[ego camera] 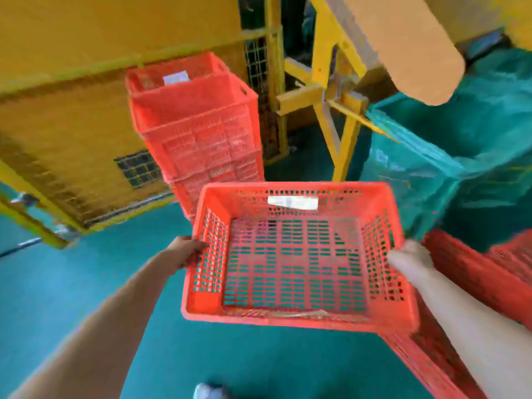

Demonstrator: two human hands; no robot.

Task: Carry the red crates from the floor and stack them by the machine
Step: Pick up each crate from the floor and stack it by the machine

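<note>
A red crate (296, 254) is held above the green floor (86, 283), between the two hands. Its left wall is gripped by the curled fingers of the left hand (187, 251). Its right rim appears to be clasped by the blurred right hand (411, 257). A stack of red crates (198, 131) is seen beyond, beside the yellow machine (72, 110).

A teal-green floor (72, 283) is spreading out under me, and the toe of my pale shoe (207, 391) is poking in at the bottom edge. Ahead, a yellow steel frame (322, 61) is standing on splayed legs, with a tan chute (408, 47) slanting down over it from the upper right. A big green woven sack (460, 156) is slumping just beside the frame. Behind, a wire grid panel (256, 67) is showing.
</note>
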